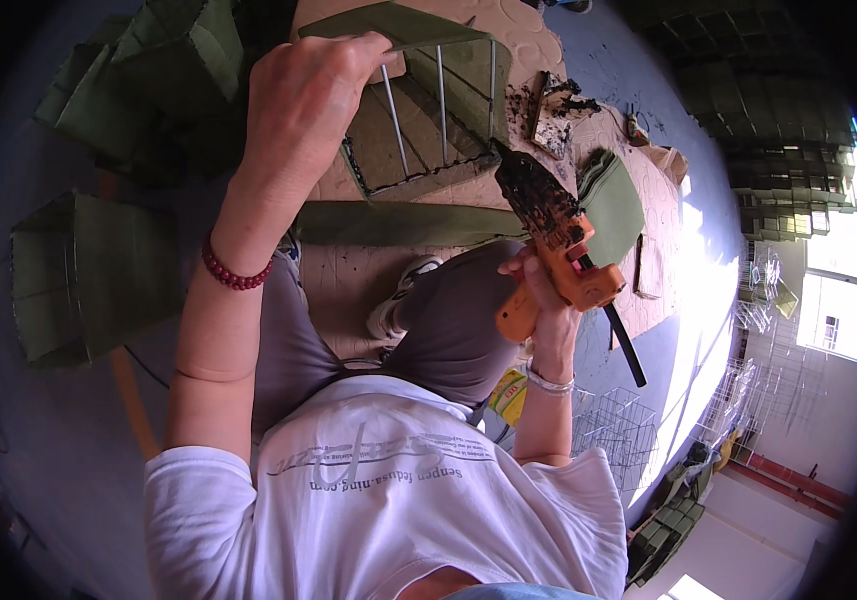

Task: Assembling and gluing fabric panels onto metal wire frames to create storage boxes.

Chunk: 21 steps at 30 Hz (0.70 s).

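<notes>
My left hand [311, 95] is closed on the upper left edge of a green fabric box [419, 28], with thumb and fingers pinched at its rim. Thin metal rods [442, 105] span the box's open side, and dark glue lines its lower edge. In my right hand [549, 305] is an orange hot glue gun [571, 262], its front thickly smeared with black glue. The gun's nozzle is at the box's lower right corner; whether it touches cannot be told. A black glue stick [627, 345] juts from the gun's back.
Cardboard [524, 35] lies under the work. A glue-caked small board [551, 122] and stacked green sheets [613, 205] are to the right. A long green strip [399, 224] lies before my knees. Green boxes [114, 275] stand left; wire racks [614, 430] stand right.
</notes>
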Each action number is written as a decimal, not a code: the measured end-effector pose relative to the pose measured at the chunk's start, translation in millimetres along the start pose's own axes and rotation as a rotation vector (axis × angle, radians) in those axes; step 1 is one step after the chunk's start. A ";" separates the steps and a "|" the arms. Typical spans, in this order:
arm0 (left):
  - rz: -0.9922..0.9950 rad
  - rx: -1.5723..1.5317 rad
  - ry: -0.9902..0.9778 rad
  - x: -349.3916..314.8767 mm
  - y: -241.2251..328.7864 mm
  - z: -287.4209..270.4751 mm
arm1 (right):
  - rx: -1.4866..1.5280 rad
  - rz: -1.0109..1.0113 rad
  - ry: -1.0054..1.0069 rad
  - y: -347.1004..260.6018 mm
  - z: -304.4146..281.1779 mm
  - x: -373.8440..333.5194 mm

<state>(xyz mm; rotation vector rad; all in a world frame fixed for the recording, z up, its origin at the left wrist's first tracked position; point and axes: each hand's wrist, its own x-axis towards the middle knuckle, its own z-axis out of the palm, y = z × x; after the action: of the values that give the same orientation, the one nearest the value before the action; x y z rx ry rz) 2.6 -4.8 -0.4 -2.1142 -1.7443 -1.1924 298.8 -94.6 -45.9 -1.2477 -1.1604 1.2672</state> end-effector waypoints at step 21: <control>0.062 -0.046 0.069 -1.8 -2.1 7.4 | -0.012 -0.010 0.005 -8.9 5.2 4.3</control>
<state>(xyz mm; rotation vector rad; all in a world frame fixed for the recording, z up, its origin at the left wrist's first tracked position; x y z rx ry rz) 4.3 -1.3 -7.3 -2.1095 -1.6260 -1.2845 293.7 -89.7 -37.3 -1.2522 -1.1710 1.2509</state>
